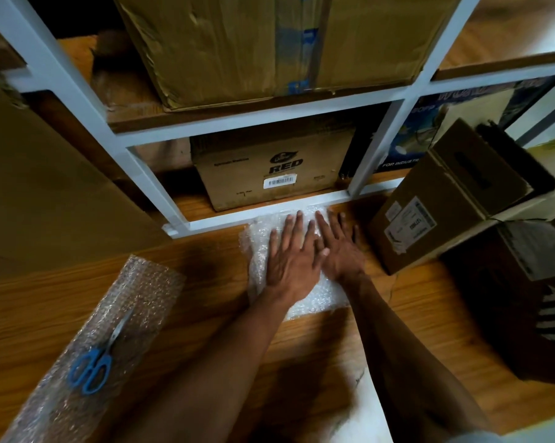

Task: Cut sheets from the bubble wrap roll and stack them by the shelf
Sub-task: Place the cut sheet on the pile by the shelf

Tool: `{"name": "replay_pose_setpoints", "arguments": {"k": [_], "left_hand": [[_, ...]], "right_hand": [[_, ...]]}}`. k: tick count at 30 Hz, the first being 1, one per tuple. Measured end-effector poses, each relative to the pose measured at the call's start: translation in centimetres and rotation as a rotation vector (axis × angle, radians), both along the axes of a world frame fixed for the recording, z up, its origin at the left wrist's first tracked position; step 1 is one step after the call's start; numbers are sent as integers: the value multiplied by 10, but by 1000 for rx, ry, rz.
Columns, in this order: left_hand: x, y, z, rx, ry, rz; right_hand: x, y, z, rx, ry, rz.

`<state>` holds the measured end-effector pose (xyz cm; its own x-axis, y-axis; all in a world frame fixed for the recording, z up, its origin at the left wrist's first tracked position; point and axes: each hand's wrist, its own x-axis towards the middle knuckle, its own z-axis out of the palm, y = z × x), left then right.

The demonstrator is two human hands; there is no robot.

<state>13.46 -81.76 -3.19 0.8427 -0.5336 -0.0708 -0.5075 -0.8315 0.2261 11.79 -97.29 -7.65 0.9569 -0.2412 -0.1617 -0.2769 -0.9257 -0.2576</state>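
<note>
Stacking step — both hands flat on cut sheets by shelf.
Left hand (290, 254) & right hand (340, 247), fingers straight, press bubble wrap stack (317, 298) against shelf (260, 215) base; next prob. needs scissors (94, 362) off roll (87, 330) — another cut.

The floor (205, 314) is wood-grain board with a warm, slightly glossy finish. The shelf frame (263, 118) is smooth painted metal, pale and matt, with wooden boards as its shelves. The boxes (269, 174) are matt brown cardboard, creased and scuffed, one sealed with glossy blue tape (296, 43) and another bearing white paper labels (410, 228). The bubble wrap sheets (260, 251) and the roll (116, 314) are clear, bumpy plastic film that catches the light. The scissors (100, 353) have dull grey metal blades and smooth blue plastic handles.
</note>
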Motion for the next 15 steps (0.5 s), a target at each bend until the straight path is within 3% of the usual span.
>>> {"name": "replay_pose_setpoints", "arguments": {"k": [4,15], "left_hand": [[7,14,-30,103,45,83],[8,34,-46,-34,71,384]], "right_hand": [[1,1,0,1,-33,-9],[-2,0,-8,60,-123,-21]]}}
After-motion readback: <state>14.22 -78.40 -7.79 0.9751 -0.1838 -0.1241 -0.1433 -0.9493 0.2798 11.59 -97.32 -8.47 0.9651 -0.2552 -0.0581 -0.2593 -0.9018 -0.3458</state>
